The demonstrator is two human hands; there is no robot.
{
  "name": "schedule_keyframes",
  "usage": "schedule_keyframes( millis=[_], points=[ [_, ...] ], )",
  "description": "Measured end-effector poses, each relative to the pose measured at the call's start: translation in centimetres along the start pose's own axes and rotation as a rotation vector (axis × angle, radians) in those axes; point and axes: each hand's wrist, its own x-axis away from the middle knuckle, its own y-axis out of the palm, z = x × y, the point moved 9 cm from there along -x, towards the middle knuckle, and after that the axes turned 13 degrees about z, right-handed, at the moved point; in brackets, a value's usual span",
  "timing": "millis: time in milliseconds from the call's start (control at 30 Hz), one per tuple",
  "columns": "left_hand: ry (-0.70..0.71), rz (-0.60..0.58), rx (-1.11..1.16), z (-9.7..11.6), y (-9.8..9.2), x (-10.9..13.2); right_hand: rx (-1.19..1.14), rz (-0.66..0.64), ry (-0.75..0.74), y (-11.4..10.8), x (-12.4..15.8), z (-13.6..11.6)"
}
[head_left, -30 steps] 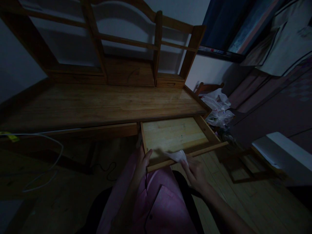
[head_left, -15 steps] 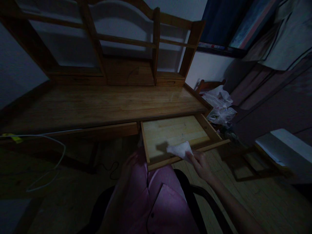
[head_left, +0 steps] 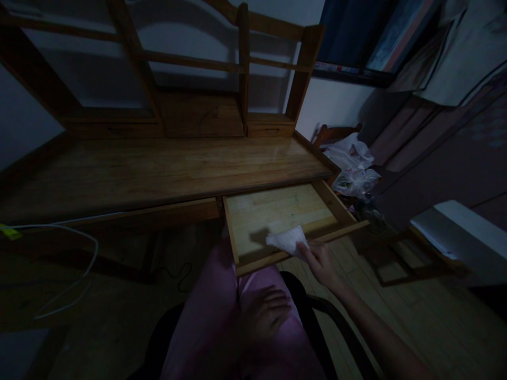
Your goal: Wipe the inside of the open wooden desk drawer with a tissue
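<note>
Closest in, the left hand lies on the lap in pink trousers, fingers loosely curled, holding nothing; it is well back from the action. Just beyond and to the right, the right hand reaches over the front edge of the drawer; its grip is pinched narrow on the near right corner of the white cloth. The cloth spreads away from that grip to the left and a little forward, crumpled, its longer run lying roughly along the drawer's front rail, resting on the pale drawer floor near the front; so the right hand is clearly the nearer one. The drawer stands pulled out from under the bench; behind it rises the wooden shelf unit; far right, plastic bags sit piled on a chair.
</note>
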Motion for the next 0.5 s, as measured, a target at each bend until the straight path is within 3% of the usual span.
schedule_keyframes(
  millis=[167,333,500],
  points=[
    [-0.012,-0.005,-0.111,-1.1,-0.1,-0.9,0.000,0.009,-0.014,-0.1,0.0,-0.1],
    [-0.073,0.113,-0.098,-4.1,-2.1,-2.0,0.019,0.018,-0.032,-0.1,-0.2,0.0],
    [-0.147,0.151,-0.279,-6.9,-3.8,-2.0,-0.019,0.050,-0.072,0.0,-0.3,-0.2]
  ],
)
